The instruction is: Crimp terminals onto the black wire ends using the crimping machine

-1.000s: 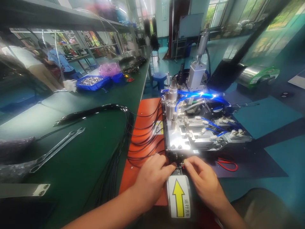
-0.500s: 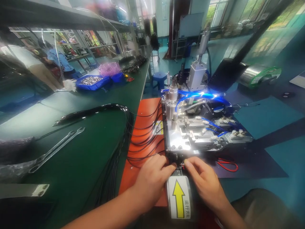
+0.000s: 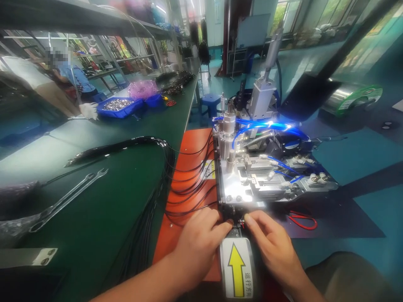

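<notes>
My left hand [image 3: 201, 235] is closed at the machine's front, thumb and fingertips pressed at the near end of the feed slot. Whatever those fingers hold is hidden. Opposite it, my right hand [image 3: 272, 237] pinches a small shiny metal connector [image 3: 241, 220] with a bit of red at its lower side. Both hands are close together just below the metal fixture plate [image 3: 233, 188]. Between my wrists runs a track with a white label bearing a yellow arrow [image 3: 236, 268]. Thin black cables [image 3: 189, 186] cross the orange board [image 3: 192, 155] and reach the machine's left side.
A bundle of black cables [image 3: 138, 142] lies on the green bench [image 3: 119, 188]. Left are two wrenches [image 3: 72, 197] and, farther off, a blue tray [image 3: 110, 111] of small metal parts. Red-handled tool loops [image 3: 302, 220] and a solder spool [image 3: 355, 98] are right. People stand at far left.
The view has shifted slightly, so the bench things sit a little farther left. My hands stay at the same spot, and the small connector shows a little more clearly at my right fingertips.
</notes>
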Demonstrator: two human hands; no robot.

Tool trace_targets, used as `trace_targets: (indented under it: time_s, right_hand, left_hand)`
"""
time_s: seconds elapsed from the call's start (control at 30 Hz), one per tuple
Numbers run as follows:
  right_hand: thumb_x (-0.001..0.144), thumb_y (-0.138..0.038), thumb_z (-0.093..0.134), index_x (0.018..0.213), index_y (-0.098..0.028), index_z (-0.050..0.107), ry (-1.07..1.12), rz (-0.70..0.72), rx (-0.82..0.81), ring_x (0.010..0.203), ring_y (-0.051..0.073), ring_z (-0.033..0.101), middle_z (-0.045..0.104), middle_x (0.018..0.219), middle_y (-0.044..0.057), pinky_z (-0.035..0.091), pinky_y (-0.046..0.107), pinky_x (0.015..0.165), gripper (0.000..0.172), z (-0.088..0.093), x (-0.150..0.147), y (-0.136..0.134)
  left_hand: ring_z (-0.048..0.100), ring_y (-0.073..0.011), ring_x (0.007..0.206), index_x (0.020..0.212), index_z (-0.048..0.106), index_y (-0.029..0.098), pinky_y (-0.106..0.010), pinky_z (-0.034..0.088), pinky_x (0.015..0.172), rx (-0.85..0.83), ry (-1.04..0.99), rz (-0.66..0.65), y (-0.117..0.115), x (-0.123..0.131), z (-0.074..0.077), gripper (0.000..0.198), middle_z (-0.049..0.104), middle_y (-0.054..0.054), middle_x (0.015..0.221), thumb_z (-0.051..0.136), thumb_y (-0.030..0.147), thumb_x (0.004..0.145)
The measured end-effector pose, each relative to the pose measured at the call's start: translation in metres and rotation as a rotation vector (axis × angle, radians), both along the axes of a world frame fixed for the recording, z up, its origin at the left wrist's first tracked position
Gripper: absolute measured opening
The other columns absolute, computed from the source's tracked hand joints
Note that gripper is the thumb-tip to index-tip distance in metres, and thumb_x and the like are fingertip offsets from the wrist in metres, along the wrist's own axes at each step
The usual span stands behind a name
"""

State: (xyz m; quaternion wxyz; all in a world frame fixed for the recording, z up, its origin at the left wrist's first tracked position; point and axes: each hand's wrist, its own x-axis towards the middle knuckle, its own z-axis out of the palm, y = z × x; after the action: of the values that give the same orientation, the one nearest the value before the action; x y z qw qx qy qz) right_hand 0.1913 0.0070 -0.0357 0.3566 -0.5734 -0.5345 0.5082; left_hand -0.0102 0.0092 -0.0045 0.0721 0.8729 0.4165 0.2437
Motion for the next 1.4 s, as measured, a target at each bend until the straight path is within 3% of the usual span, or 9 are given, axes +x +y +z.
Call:
trace_targets:
  time_s: [0.5,0.77,1.07,1.4]
  right_hand:
    - [0.093,-0.054,0.049,0.084,-0.024,0.063,-0.050,-0.001,-0.027,0.072,0.019,0.062,0.067,0.078,0.002,0.051,0.023,0.062,0.035,0.0023,0.0022,-0.0023]
    - [0.093,-0.055,0.050,0.085,-0.024,0.063,-0.057,-0.001,-0.033,0.069,0.018,0.061,0.065,0.076,0.002,0.049,0.021,0.054,0.035,-0.0013,0.0020,-0.0013]
    - [0.094,-0.053,0.049,0.087,-0.024,0.063,-0.034,0.008,-0.016,0.073,0.018,0.062,0.067,0.080,0.002,0.051,0.022,0.064,0.033,-0.0024,0.0006,-0.0021]
    - [0.096,-0.049,0.048,0.087,-0.023,0.063,-0.113,0.022,0.038,0.073,0.016,0.064,0.067,0.080,0.000,0.050,0.020,0.064,0.031,0.0024,0.0011,-0.0016]
  left_hand:
    - [0.054,-0.0194,0.077,0.108,0.068,0.018,-0.031,0.046,0.067,-0.044,-0.033,0.008,-0.0003,-0.0006,-0.0003,0.024,0.062,-0.007,0.087,0.047,0.016,0.096]
    - [0.055,-0.0198,0.079,0.112,0.067,0.018,-0.032,0.046,0.068,-0.073,-0.060,-0.007,-0.0004,-0.0019,-0.0004,0.025,0.063,-0.008,0.091,0.048,0.014,0.095]
    - [0.055,-0.0201,0.082,0.115,0.065,0.016,-0.033,0.047,0.070,-0.077,-0.104,-0.039,-0.0007,-0.0046,-0.0020,0.028,0.064,-0.009,0.096,0.048,0.010,0.093]
    - [0.055,-0.0209,0.080,0.111,0.066,0.017,-0.034,0.048,0.070,-0.083,-0.087,-0.015,-0.0010,-0.0022,-0.0027,0.027,0.063,-0.009,0.092,0.048,0.011,0.093]
